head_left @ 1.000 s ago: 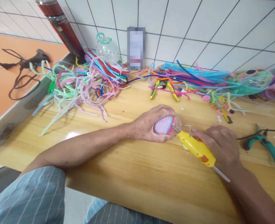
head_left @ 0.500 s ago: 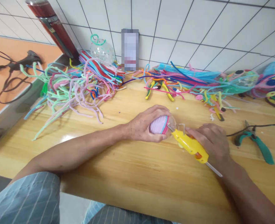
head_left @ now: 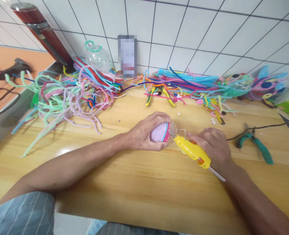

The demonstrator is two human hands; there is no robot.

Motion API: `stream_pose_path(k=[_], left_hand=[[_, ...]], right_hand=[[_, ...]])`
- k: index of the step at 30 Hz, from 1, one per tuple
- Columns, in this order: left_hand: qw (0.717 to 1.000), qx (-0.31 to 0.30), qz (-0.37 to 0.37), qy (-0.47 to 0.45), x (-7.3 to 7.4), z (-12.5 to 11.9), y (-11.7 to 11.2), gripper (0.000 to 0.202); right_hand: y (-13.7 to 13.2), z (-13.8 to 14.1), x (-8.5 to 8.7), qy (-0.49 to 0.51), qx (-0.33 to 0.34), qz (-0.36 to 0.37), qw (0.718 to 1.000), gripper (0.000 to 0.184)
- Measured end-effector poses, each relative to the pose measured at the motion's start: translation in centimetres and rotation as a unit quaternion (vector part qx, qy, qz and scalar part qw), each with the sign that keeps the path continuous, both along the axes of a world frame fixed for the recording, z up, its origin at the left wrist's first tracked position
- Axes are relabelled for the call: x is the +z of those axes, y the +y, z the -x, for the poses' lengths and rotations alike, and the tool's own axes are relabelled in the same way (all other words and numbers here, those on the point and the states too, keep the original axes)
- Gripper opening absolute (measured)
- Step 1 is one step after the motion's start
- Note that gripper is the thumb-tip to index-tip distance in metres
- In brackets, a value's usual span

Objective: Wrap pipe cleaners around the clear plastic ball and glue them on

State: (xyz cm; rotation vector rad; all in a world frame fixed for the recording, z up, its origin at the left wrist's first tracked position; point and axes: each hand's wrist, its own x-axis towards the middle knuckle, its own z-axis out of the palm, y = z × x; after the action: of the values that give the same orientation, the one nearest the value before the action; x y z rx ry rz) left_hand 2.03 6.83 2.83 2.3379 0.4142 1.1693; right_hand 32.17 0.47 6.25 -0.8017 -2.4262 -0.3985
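Held lilac-wrapped ball [head_left: 158,132] over worktop [head_left: 134,182] in curled left-hand grip [head_left: 142,133], apparently for steadiness, and clasped yellow glue gun [head_left: 192,150] in closed right-hand grip [head_left: 213,145], seemingly to direct nozzle [head_left: 173,134] at pink band [head_left: 166,136].

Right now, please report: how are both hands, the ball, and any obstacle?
Left hand gripping partly wrapped transparent ball. Right hand holding yellow hot-glue gun, nozzle at ball's pink band. Teal-handled pliers beyond right hand, not between hands.
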Motion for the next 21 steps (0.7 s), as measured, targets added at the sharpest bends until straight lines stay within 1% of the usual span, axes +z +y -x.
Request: stream_pose_path(k=[4,8,11,15,21], left_hand=[[1.0,-0.006,0.006,-0.008,-0.2,-0.1,0.1,0.076],[1.0,-0.007,0.011,-0.004,-0.6,-0.3,0.3,0.08],[1.0,0.002,0.031,0.005,-0.8,-0.4,0.3,0.078],[1.0,0.001,0.006,-0.003,-0.8,-0.6,0.4,0.076],[1.0,0.007,0.005,-0.004,-1.2,-0.9,0.5,0.077]], right_hand=[[0.0,-0.2,0.0,-0.01,0.008,-0.001,1.0,0.047],[0.1,-0.5,-0.1,-0.001,0.01,0.014,1.0,0.059],[0.4,-0.6,0.1,-0.011,0.021,0.003,1.0,0.064],[0.8,-0.7,0.4,-0.026,0.041,-0.01,0.999,0.066],[1.2,-0.8,0.5,-0.037,0.058,-0.019,0.997,0.069]])
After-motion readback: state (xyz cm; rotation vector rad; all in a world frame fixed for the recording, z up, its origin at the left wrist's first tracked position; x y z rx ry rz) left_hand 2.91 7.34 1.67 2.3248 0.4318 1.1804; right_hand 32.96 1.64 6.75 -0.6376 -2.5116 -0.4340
